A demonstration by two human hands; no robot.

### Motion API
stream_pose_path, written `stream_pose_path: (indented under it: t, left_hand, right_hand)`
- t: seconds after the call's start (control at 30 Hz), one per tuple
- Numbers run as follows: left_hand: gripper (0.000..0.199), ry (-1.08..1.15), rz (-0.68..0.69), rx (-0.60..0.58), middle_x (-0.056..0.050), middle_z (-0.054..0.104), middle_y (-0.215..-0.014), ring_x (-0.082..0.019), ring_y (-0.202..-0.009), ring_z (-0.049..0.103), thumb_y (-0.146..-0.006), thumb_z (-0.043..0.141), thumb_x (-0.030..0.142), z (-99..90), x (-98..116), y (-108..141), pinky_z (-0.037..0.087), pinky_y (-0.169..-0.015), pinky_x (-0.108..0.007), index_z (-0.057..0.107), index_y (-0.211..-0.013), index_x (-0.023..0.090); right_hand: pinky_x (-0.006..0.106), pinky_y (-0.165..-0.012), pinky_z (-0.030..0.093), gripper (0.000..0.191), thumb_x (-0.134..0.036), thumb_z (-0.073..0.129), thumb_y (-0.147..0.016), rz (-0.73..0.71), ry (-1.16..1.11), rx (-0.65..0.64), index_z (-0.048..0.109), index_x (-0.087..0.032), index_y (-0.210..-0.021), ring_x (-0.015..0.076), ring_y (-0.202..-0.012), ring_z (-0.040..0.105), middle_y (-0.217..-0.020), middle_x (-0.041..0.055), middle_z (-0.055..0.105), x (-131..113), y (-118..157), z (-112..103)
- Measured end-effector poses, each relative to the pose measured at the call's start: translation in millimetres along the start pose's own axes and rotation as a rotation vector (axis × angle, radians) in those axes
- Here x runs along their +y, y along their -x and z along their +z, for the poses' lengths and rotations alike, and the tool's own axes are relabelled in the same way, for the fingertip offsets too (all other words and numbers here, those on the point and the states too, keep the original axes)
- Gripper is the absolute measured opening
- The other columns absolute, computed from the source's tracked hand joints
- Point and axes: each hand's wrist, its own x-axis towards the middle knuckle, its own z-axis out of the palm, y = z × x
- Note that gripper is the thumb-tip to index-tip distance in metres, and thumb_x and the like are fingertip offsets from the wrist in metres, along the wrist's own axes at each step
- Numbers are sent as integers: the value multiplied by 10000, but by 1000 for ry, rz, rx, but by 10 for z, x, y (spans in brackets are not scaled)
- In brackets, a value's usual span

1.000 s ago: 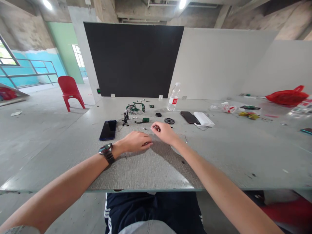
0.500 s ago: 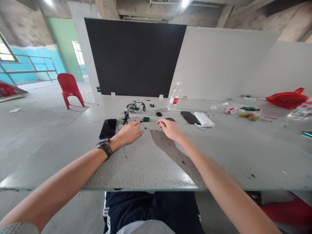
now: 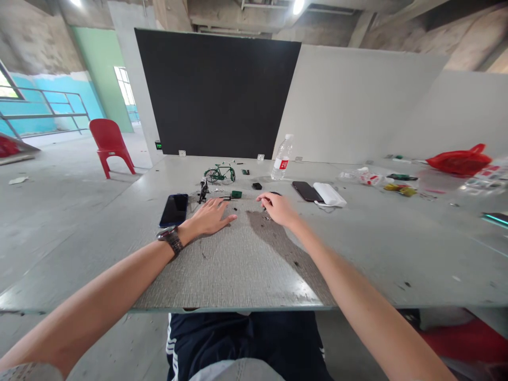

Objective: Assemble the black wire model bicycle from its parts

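My left hand (image 3: 210, 216) lies flat on the table, fingers stretched and thumb apart, holding nothing. Just beyond its fingertips are a small green block-like part (image 3: 236, 194) and a small black upright model part (image 3: 203, 189). A green miniature bicycle (image 3: 220, 173) stands farther back. My right hand (image 3: 278, 208) hovers low over the table with its fingers curled together; whatever they hold, if anything, is too small to make out. Tiny loose pieces (image 3: 266, 217) lie below it. A dark ring-shaped part (image 3: 275, 193) behind that hand is mostly hidden.
A dark phone (image 3: 174, 210) lies left of my left hand. Toward the right are another phone (image 3: 306, 191) and a white pouch-like item (image 3: 329, 194). A water bottle (image 3: 282, 157) stands near the back panel. Plastic wrappers (image 3: 369, 177) and a red bag (image 3: 458, 157) lie farther right.
My right hand has shifted slightly and now covers more of the dark ring. My left thumb has spread a little farther out. The view has turned slightly to the right.
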Motion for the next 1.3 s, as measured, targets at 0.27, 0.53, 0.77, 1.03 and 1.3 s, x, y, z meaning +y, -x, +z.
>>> stream_pose_path:
  t: [0.27, 0.53, 0.77, 1.03, 1.3]
  left_hand:
    - [732, -9, 25, -1, -198, 523, -1399, -355, -1283, 507, -995, 235, 668, -65, 25, 20, 401, -1070, -472, 506, -1401, 124]
    - [732, -9, 12, 4, -195, 517, -1403, -361, -1278, 503, -991, 262, 671, -111, 79, 38, 405, -1068, -486, 514, -1403, 122]
    - [727, -4, 31, 17, -189, 543, -1368, -350, -1251, 510, -997, 276, 659, -110, 80, 30, 404, -1062, -484, 524, -1393, 102]
    - [652, -11, 50, 57, -151, 577, -1264, -318, -1161, 535, -998, 315, 634, -79, 58, 11, 439, -1007, -454, 618, -1298, 140]
    - [630, -20, 22, 94, -162, 564, -1277, -304, -1159, 557, -1005, 318, 617, -75, 51, -14, 471, -987, -426, 652, -1242, 138]
  right_hand:
    - [323, -834, 468, 293, -165, 439, -984, 71, 136, 55, 716, -150, -1079, 228, -951, 681, -1090, 130, 750, 232, -39, -291]
    - [315, -756, 482, 193, -195, 622, -899, 131, 255, -48, 769, -172, -1021, 232, -855, 703, -981, 110, 775, 524, -40, -386]
    - [328, -747, 464, 155, -253, 689, -852, 51, 290, -84, 779, -193, -964, 233, -851, 679, -946, 83, 763, 553, -71, -259]
    - [314, -694, 448, 128, -262, 684, -848, 30, 285, -85, 768, -207, -930, 212, -808, 662, -919, 66, 753, 535, -69, -212]
    - [327, -733, 462, 150, -270, 681, -867, 31, 280, -79, 768, -217, -977, 230, -879, 674, -1004, 85, 750, 483, -65, -189]
